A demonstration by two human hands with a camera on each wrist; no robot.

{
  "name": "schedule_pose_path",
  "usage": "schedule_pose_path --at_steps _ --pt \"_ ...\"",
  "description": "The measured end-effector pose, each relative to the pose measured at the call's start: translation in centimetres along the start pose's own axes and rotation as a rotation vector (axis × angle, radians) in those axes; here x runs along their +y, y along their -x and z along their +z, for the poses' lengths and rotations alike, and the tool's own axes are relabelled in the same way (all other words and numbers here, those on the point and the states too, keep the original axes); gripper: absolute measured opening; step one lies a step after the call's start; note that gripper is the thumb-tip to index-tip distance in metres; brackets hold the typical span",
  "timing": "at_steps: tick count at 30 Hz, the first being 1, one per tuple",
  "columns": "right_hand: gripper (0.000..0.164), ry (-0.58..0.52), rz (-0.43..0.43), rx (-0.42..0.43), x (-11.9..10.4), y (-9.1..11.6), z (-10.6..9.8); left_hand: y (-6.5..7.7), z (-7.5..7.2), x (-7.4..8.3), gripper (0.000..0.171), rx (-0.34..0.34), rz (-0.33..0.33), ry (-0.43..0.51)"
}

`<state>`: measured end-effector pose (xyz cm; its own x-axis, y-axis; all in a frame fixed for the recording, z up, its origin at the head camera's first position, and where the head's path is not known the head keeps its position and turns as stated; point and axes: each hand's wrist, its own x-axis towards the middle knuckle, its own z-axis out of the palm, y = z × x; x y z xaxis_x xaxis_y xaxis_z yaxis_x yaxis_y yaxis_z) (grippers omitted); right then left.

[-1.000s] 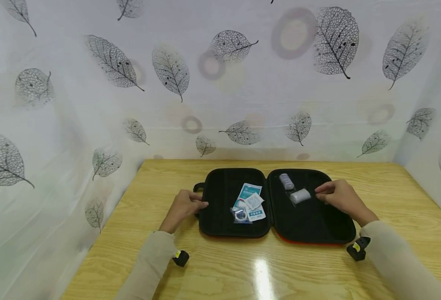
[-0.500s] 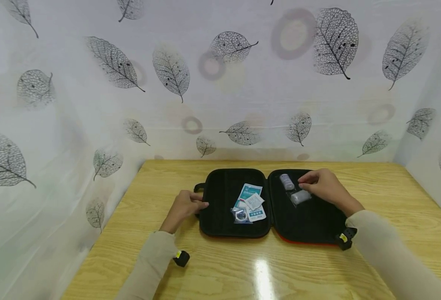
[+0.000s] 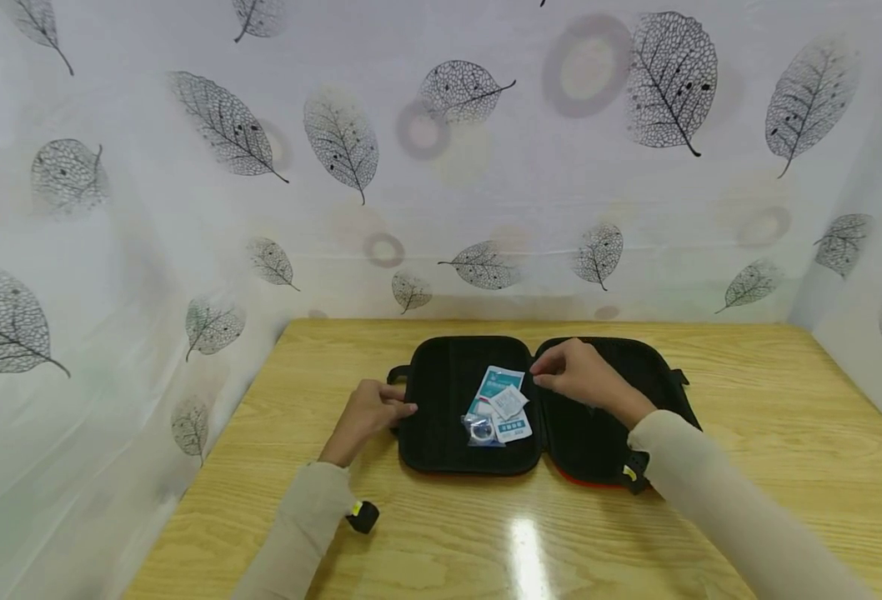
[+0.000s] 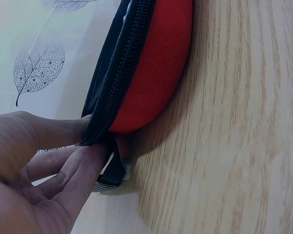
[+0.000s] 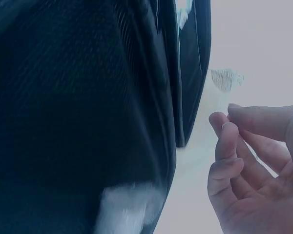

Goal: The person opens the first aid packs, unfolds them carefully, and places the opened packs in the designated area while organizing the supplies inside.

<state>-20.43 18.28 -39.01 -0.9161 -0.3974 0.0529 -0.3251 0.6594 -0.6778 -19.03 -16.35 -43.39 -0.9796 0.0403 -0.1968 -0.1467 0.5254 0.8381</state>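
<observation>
A zippered case, black inside and red outside, lies unfolded on the table. My left hand (image 3: 369, 410) pinches the outer edge of its left half (image 3: 426, 417), thumb above and fingers below; the zipper edge (image 4: 121, 63) shows close up in the left wrist view. On that half lie a teal and white packet (image 3: 498, 382), a small white sachet (image 3: 508, 402) and a ring-shaped roll in a clear bag (image 3: 482, 430). My right hand (image 3: 582, 373) is over the hinge side of the right half (image 3: 583, 446), fingers loosely bent with nothing visible in them. It hides the white bandage rolls there.
The wooden table (image 3: 441, 533) runs on all sides of the case. A leaf-patterned cloth (image 3: 486, 200) hangs behind and at both sides. A black handle (image 3: 398, 372) juts from the case's left edge.
My right hand has moved left across the right half of the case, from its outer side to the hinge, passing over the bandage rolls. The left hand stays on the edge.
</observation>
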Motion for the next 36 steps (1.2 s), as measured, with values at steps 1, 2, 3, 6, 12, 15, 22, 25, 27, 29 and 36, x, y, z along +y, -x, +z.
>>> schedule_pose_path --at_steps 1,2,3,6,12,15,22,25,27,29,36 --pt "0.014 0.002 -0.015 -0.012 -0.2 -0.2 0.4 0.0 0.0 0.0 0.029 0.000 0.000 -0.002" --pt "0.014 0.001 -0.025 -0.024 -0.5 -0.5 0.8 0.0 0.0 0.0 0.028 -0.002 0.003 -0.005" --pt "0.013 0.002 -0.037 -0.035 -0.6 -0.7 1.2 -0.1 0.0 0.0 0.028 -0.002 0.004 -0.006" --pt "0.012 0.018 -0.065 -0.064 -1.2 -1.3 2.2 -0.1 0.0 -0.1 0.029 -0.002 0.002 -0.007" --pt "0.010 0.070 -0.034 -0.103 -2.1 -2.2 3.8 -0.1 0.0 -0.1 0.029 -0.006 0.009 -0.012" --pt "0.009 0.082 -0.007 -0.133 -2.3 -2.6 4.5 -0.1 0.0 -0.1 0.028 -0.002 0.005 -0.012" --pt "0.008 0.102 0.001 -0.196 -2.8 -2.9 5.7 -0.1 0.0 0.0 0.030 -0.005 0.006 -0.015" --pt "0.008 0.110 -0.008 -0.222 -3.1 -2.9 6.0 0.0 0.0 0.0 0.031 -0.005 -0.003 -0.009" --pt "0.008 0.116 -0.004 -0.234 -3.2 -2.8 6.1 -0.1 0.0 0.0 0.032 -0.007 -0.005 -0.006" --pt "0.007 0.127 -0.004 -0.233 -3.2 -2.8 6.3 -0.1 0.0 0.0 0.032 -0.009 -0.007 -0.007" --pt "0.010 0.130 -0.022 -0.253 -3.1 -2.7 6.6 -0.1 0.0 -0.1 0.034 -0.011 -0.014 -0.001"
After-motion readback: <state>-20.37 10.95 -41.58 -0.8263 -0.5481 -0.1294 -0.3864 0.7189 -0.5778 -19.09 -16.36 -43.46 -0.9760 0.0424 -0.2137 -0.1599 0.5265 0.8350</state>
